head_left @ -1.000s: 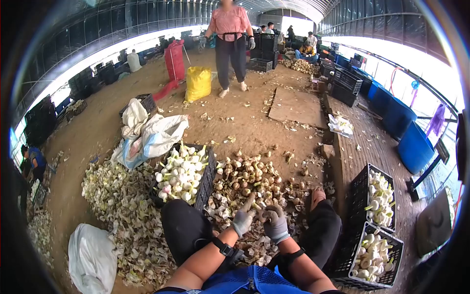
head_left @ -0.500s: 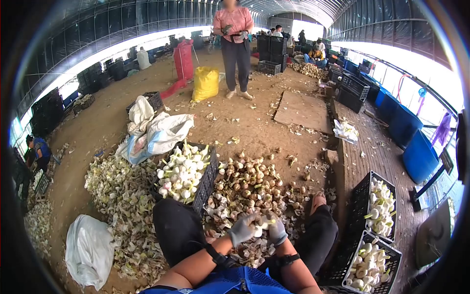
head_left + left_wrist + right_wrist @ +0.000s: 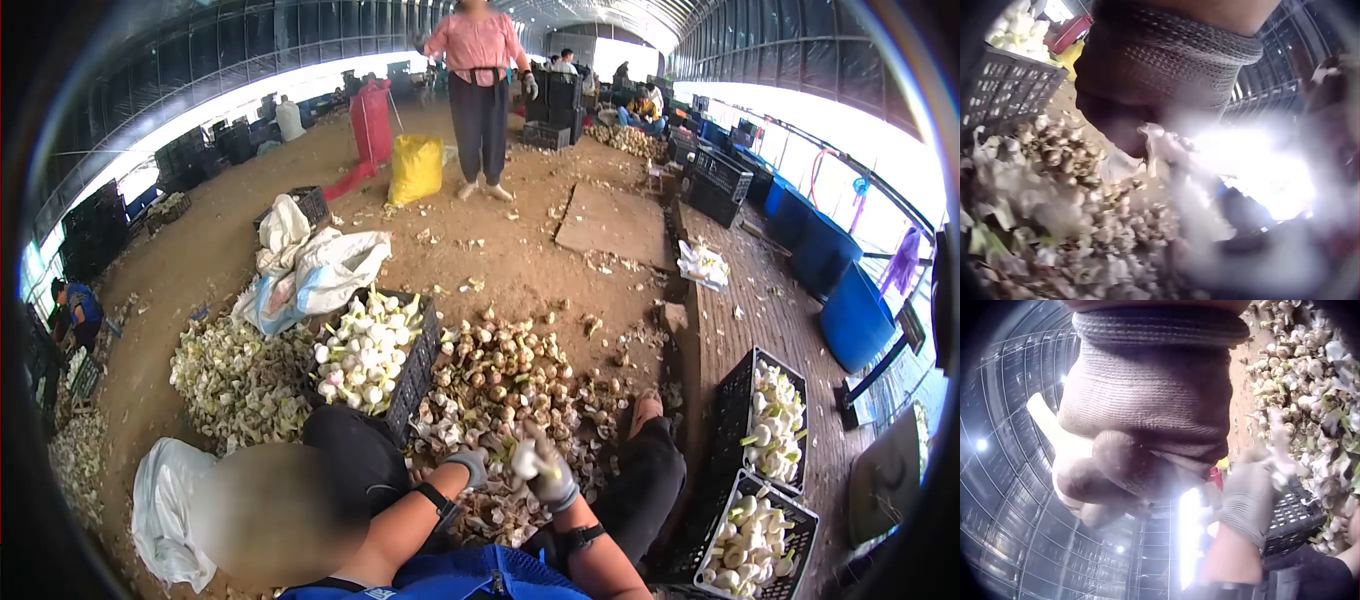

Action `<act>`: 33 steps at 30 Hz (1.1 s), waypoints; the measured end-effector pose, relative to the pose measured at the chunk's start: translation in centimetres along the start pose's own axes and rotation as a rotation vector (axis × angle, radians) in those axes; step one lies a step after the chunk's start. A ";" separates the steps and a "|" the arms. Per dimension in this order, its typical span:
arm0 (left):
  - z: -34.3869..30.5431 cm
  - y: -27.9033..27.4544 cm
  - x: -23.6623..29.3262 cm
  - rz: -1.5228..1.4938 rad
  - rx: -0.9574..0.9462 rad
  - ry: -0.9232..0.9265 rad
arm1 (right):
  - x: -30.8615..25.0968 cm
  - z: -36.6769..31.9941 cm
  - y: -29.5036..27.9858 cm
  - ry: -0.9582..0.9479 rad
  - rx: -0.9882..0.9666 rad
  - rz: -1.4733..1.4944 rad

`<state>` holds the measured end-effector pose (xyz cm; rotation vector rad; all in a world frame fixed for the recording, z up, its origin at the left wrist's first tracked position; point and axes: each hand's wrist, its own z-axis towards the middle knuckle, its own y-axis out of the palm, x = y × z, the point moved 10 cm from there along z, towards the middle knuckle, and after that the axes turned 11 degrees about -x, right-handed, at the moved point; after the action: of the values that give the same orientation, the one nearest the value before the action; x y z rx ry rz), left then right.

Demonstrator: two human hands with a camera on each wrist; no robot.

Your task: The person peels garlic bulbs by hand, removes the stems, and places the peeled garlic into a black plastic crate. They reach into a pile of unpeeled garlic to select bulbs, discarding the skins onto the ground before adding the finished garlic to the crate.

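The hands are apart: the right hand [image 3: 550, 480] grips a white garlic bulb [image 3: 527, 461]. At its nine o'clock, the left hand's [image 3: 468, 466] fingers are too obscured to read; a crate's [image 3: 415, 382] edge lies toward eleven.

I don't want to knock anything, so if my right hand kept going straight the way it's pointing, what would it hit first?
Probably the heap of unpeeled garlic ahead of your right hand, though the hand's height above it is unclear, so it might pass over.
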<state>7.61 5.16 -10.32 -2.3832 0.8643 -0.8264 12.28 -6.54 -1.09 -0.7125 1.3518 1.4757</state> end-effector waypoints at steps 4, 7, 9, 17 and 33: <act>-7.8 -3.5 6.5 -0.168 0.587 0.716 | -2.7 -1.6 -5.5 -0.157 0.488 -0.807; -11.2 -4.1 10.3 -0.275 0.621 0.932 | -1.3 -2.0 -4.7 -0.041 0.631 -0.133; -10.8 -4.1 9.7 -0.272 0.714 0.800 | -0.1 -2.6 -6.2 -0.071 0.714 -0.242; -8.2 -3.9 5.5 -1.643 0.248 0.898 | 0.2 -3.7 -7.4 -0.391 0.731 0.710; -0.7 -1.2 2.4 -0.369 -0.169 0.546 | -4.9 -5.9 -7.9 -0.116 0.688 0.037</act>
<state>9.13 4.16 -8.17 -2.5420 0.7106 -1.6628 20.13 -14.19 -1.04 -0.1553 1.6485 0.9554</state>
